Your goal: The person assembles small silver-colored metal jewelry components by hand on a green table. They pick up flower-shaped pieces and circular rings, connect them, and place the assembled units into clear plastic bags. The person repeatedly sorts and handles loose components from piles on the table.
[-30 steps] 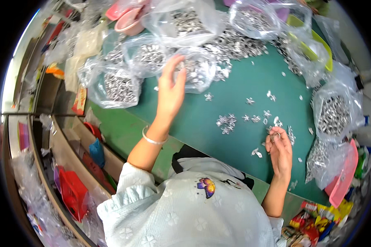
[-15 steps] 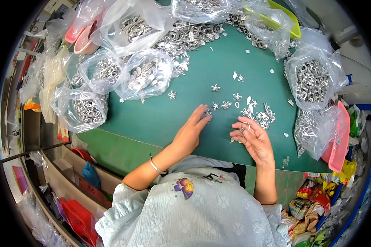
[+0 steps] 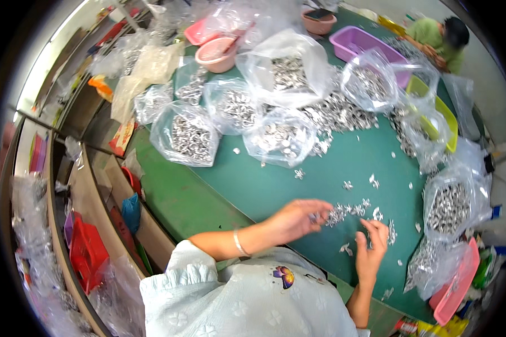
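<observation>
My left hand [image 3: 299, 221] is low over the near part of the green table, its fingers curled around a few silver flower-shaped metal pieces [image 3: 319, 217]. More flower pieces [image 3: 343, 213] lie in a loose cluster just right of its fingertips. My right hand [image 3: 373, 242] is to the right of that cluster, thumb and fingers apart, and I see nothing held in it. A small group of pieces [image 3: 392, 231] sits beside its fingers. Single flower pieces [image 3: 299, 174] lie farther off on the table.
Clear plastic bags of metal pieces [image 3: 186, 137] line the table's left and far sides, with a loose heap [image 3: 343, 109] between. Around them are a purple basket [image 3: 346, 40], a pink bowl [image 3: 216, 63] and a pink tray [image 3: 458, 286]. Another person [image 3: 437, 42] sits at the far right.
The view has swung left, bringing the far table and another person into sight. The left hand now has flower pieces at its fingers. The ring in the right hand no longer shows.
</observation>
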`<state>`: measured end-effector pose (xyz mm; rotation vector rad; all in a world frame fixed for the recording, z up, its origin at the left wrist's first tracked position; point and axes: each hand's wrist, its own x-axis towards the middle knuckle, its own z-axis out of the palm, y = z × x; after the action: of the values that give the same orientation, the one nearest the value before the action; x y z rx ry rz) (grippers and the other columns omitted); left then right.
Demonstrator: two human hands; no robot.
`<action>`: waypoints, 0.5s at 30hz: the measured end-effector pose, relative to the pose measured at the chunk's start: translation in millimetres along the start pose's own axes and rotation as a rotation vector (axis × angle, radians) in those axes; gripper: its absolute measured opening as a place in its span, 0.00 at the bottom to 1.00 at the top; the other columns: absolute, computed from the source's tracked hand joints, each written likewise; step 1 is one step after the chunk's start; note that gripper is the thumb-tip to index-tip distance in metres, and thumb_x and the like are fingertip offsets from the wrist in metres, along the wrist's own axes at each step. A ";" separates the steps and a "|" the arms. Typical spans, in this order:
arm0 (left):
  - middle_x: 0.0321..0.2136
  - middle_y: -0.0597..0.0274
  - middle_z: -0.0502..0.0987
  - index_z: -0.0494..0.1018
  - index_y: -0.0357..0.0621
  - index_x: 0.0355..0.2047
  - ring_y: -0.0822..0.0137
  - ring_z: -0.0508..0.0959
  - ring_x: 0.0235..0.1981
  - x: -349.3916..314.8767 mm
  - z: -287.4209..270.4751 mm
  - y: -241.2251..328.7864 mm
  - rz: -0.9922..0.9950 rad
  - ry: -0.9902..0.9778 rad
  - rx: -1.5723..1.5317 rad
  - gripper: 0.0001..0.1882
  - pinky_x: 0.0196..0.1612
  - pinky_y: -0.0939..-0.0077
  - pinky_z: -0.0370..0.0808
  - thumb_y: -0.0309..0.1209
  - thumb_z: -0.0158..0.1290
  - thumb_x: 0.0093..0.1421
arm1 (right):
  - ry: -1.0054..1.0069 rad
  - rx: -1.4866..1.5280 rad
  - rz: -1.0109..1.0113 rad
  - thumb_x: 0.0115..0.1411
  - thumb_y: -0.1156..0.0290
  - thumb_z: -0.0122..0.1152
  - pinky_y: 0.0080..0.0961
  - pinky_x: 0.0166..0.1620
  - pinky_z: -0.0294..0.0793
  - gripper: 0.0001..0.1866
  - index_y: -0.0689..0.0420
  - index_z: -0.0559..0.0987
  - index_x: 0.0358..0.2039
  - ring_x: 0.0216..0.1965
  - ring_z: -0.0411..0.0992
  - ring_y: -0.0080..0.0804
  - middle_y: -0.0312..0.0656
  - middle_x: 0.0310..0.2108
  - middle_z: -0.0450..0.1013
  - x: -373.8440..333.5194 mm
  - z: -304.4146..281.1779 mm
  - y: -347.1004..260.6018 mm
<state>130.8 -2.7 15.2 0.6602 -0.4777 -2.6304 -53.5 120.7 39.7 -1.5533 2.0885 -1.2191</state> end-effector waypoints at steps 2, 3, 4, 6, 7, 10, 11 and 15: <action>0.30 0.65 0.72 0.70 0.38 0.41 0.75 0.70 0.32 -23.8 1.0 44.1 0.404 0.166 0.110 0.11 0.35 0.81 0.69 0.30 0.47 0.60 | 0.009 0.031 0.122 0.50 0.79 0.56 0.29 0.45 0.65 0.12 0.63 0.75 0.37 0.39 0.66 0.41 0.45 0.36 0.68 -1.0 -6.2 12.6; 0.32 0.65 0.72 0.70 0.39 0.41 0.75 0.70 0.32 -35.4 -2.8 63.4 0.600 0.213 0.159 0.11 0.35 0.80 0.69 0.31 0.47 0.61 | -0.008 -0.045 0.075 0.51 0.80 0.55 0.29 0.45 0.65 0.11 0.64 0.75 0.37 0.38 0.67 0.41 0.47 0.37 0.69 -1.1 -9.3 18.2; 0.34 0.66 0.72 0.70 0.39 0.41 0.76 0.70 0.34 -47.1 -4.1 84.5 0.763 0.262 0.226 0.11 0.37 0.80 0.69 0.32 0.47 0.61 | -0.025 -0.086 0.044 0.52 0.79 0.55 0.31 0.46 0.64 0.11 0.65 0.74 0.37 0.40 0.66 0.42 0.48 0.39 0.68 -2.7 -12.3 25.8; 0.37 0.66 0.71 0.69 0.37 0.44 0.76 0.69 0.37 -65.7 -11.3 116.0 1.029 0.458 0.302 0.13 0.40 0.80 0.67 0.30 0.48 0.60 | 0.039 -0.150 0.035 0.52 0.79 0.54 0.33 0.48 0.63 0.12 0.65 0.73 0.38 0.43 0.65 0.44 0.49 0.41 0.67 -6.9 -14.3 35.9; 0.36 0.66 0.71 0.68 0.35 0.46 0.73 0.68 0.39 -73.9 -18.8 125.8 1.168 0.540 0.389 0.16 0.46 0.73 0.66 0.31 0.46 0.61 | 0.060 -0.196 0.059 0.53 0.78 0.54 0.35 0.50 0.61 0.13 0.65 0.73 0.40 0.46 0.63 0.46 0.50 0.43 0.66 -10.1 -17.0 41.1; 0.50 0.57 0.67 0.63 0.34 0.51 0.68 0.65 0.52 -85.0 -26.1 146.7 1.379 0.807 0.380 0.20 0.55 0.70 0.59 0.34 0.45 0.62 | 0.113 -0.263 0.071 0.55 0.74 0.52 0.36 0.55 0.58 0.15 0.66 0.72 0.43 0.51 0.62 0.46 0.51 0.49 0.64 -14.7 -22.3 66.5; 0.51 0.55 0.66 0.62 0.33 0.52 0.67 0.64 0.54 -106.5 -38.8 165.1 1.278 0.624 -0.136 0.21 0.57 0.71 0.58 0.34 0.45 0.62 | 0.103 -0.208 0.086 0.57 0.74 0.50 0.35 0.56 0.57 0.15 0.66 0.71 0.44 0.53 0.61 0.46 0.51 0.50 0.63 -15.2 -24.8 71.6; 0.47 0.53 0.67 0.62 0.30 0.50 0.67 0.66 0.50 -90.3 -58.3 127.2 1.625 1.022 0.689 0.19 0.56 0.75 0.59 0.30 0.43 0.63 | 0.059 -0.212 0.119 0.58 0.74 0.48 0.33 0.57 0.56 0.14 0.65 0.72 0.44 0.53 0.61 0.46 0.50 0.48 0.66 -7.8 -33.2 55.0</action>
<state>269.7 -86.6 52.7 1.0156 -0.9562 -0.4618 -108.0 147.0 16.8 -1.4670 2.3776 -1.0443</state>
